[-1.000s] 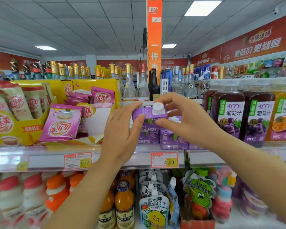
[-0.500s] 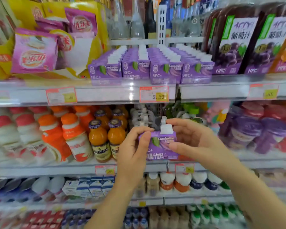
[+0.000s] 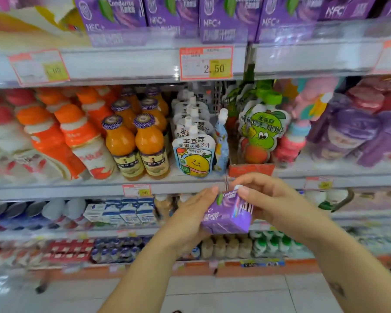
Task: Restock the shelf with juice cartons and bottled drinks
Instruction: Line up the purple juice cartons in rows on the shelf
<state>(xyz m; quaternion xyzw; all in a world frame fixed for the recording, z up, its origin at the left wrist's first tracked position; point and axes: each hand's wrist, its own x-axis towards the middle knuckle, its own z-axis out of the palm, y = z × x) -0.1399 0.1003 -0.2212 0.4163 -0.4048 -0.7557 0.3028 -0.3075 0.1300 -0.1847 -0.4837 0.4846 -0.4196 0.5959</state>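
A small purple juice carton (image 3: 228, 216) with a white cap is held between both hands in front of the lower shelves. My left hand (image 3: 190, 213) cups its left side and underside. My right hand (image 3: 271, 199) grips its top and right side, fingers over the cap. A row of matching purple cartons (image 3: 226, 19) stands on the top shelf (image 3: 122, 64), far above the hands. Orange juice bottles (image 3: 136, 141) stand on the middle shelf to the upper left of the hands.
Spouted drink pouches (image 3: 193, 152) and a green apple-shaped pouch (image 3: 260, 129) sit just above the hands. Orange-capped white bottles (image 3: 72, 136) fill the left, purple bottles (image 3: 352, 132) the right. Lower shelves hold small cartons (image 3: 122, 213) and bottles. White tiled floor (image 3: 212, 294) lies below.
Both hands have lowered the purple carton from the top shelf down to below the middle shelf. The camera has tilted downward, and the carton now leans to one side.
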